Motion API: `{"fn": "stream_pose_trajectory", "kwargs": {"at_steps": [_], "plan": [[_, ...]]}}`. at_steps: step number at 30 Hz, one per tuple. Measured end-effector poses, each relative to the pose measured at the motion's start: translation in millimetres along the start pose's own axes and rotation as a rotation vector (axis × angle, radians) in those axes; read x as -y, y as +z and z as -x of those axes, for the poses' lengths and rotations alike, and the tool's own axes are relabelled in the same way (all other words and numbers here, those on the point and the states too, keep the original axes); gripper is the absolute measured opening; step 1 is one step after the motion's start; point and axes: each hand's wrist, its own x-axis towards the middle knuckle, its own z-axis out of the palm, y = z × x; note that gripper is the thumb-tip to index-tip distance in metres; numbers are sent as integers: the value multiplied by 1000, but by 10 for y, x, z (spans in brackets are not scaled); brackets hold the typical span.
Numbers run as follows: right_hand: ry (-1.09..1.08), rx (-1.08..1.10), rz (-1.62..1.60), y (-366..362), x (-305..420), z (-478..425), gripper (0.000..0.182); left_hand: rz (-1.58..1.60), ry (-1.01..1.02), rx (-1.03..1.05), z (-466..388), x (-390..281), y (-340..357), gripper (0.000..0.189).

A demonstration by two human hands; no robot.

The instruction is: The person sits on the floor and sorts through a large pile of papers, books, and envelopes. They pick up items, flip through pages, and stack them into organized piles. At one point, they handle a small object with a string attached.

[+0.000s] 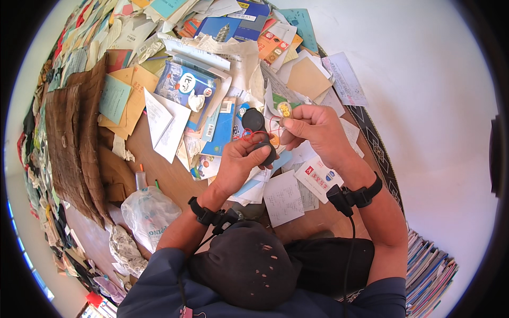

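Note:
Near the middle of the head view, my left hand [240, 161] grips a black object with two rounded ends [253, 120], its kind unclear. Thin red cord [251, 137] loops over that object and runs across to my right hand [314, 131]. Between thumb and forefinger of my right hand is a small clear round piece with yellow bits inside [284, 109]. Both hands are raised over heaped books and papers, among them a blue book [221, 131] and a blue-covered textbook [185, 85]. The fingers partly hide the cord and the lower end of the black object.
Brown quilted fabric [75, 147] lies at the left. Below it are a translucent plastic bag [149, 210] and several pens. Loose sheets [283, 196] lie close to my forearms. A white wall [429, 119] rises at the right, with stacked books [431, 274] at lower right.

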Motion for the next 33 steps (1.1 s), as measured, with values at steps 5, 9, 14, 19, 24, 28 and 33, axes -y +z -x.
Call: {"fn": "stream_pose_trajectory", "kwargs": {"at_steps": [5,9,14,19,24,28,33], "plan": [[-10,53,31,-34,-74,-18,21,-18,2,8,-6,-15,4,41],[-1,87,-46,-48,-128,-32,23,-18,-4,5,1,-35,5,39],[54,93,-157,-88,-126,-29,26,-20,-5,-3,2,-35,4,38],[47,76,-253,-129,-155,-39,29,-19,-17,10,-5,-25,-5,34],[38,86,-282,-132,-180,-43,28,-26,-24,4,4,-10,-13,34],[43,94,-228,-118,-173,-36,26,-15,-29,-4,3,27,-31,34],[44,88,-146,-64,-153,-27,25,-6,-31,-4,7,26,-29,40]]}}
